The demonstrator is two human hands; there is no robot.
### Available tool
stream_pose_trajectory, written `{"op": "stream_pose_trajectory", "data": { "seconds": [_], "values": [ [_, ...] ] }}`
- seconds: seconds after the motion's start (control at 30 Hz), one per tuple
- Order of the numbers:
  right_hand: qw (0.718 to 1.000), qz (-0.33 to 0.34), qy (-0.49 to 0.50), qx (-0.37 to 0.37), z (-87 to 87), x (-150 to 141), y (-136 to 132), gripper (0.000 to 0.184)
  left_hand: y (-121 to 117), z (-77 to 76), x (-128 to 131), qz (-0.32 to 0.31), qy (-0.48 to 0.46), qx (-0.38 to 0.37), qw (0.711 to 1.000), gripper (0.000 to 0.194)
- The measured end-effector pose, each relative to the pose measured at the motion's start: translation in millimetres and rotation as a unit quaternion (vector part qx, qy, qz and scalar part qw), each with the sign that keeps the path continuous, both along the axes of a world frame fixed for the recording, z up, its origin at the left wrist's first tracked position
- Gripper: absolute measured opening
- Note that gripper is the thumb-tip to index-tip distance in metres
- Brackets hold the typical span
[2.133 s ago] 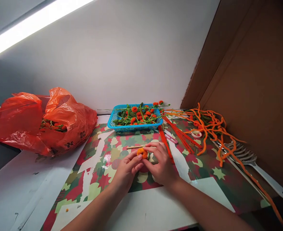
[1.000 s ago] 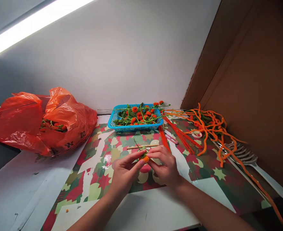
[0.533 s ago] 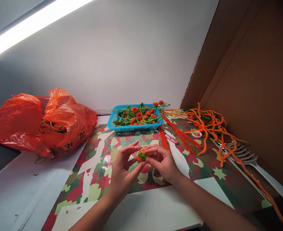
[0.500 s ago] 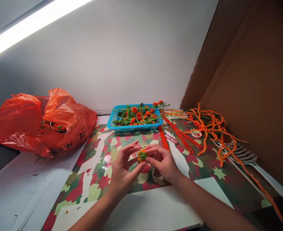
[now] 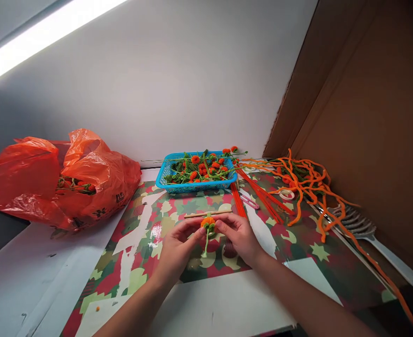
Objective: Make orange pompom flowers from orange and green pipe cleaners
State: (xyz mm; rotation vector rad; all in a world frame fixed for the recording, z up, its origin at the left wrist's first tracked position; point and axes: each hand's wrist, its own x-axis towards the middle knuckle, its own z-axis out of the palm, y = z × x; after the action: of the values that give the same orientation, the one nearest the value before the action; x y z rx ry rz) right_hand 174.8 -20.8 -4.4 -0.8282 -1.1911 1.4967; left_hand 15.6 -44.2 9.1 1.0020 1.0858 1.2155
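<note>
Between my two hands, above the patterned table, is a small orange craft flower [image 5: 208, 222] with green leaves under its head and a short green stem hanging toward me. My left hand [image 5: 181, 238] pinches its left side with thumb and fingers. On the opposite side, my right hand [image 5: 237, 235] grips it the same way. Just beyond my fingers lies a thin wooden stick [image 5: 196, 215] on the table. Farther back stands a blue plastic basket [image 5: 195, 188] holding many orange flowers [image 5: 195, 160] with green stems.
An orange plastic bag [image 5: 122, 182] with more flowers sits at left. Right of the basket lie red strips [image 5: 262, 196], a pink clip [image 5: 249, 201], a tape roll [image 5: 286, 194], tangled orange pipe cleaners [image 5: 299, 187] and a white-handled slotted utensil [image 5: 396, 264]. Cardboard [image 5: 368, 107] stands at right.
The flower has been turned: its green underside faced me before, and now its orange head points up with the stem hanging down. Both hands have closed in around it.
</note>
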Motion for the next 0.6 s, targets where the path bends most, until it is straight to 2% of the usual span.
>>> {"op": "stream_pose_trajectory", "data": {
  "seconds": [0.2, 0.43, 0.6],
  "values": [
    [0.989, 0.104, 0.044, -0.096, -1.9, 1.8, 2.7, 0.038, 0.0, -1.7, 0.3, -0.018, -0.003, -0.011, 1.000, 0.029],
    [0.992, 0.091, 0.023, -0.080, -0.3, 2.8, 2.7, 0.034, -0.2, -2.6, -2.1, -0.003, 0.023, -0.017, 1.000, 0.027],
    [0.991, 0.083, 0.065, -0.085, 2.5, 0.0, 1.2, 0.036, 1.5, -6.5, -0.9, -0.009, -0.027, -0.051, 0.998, 0.035]
  ]
}}
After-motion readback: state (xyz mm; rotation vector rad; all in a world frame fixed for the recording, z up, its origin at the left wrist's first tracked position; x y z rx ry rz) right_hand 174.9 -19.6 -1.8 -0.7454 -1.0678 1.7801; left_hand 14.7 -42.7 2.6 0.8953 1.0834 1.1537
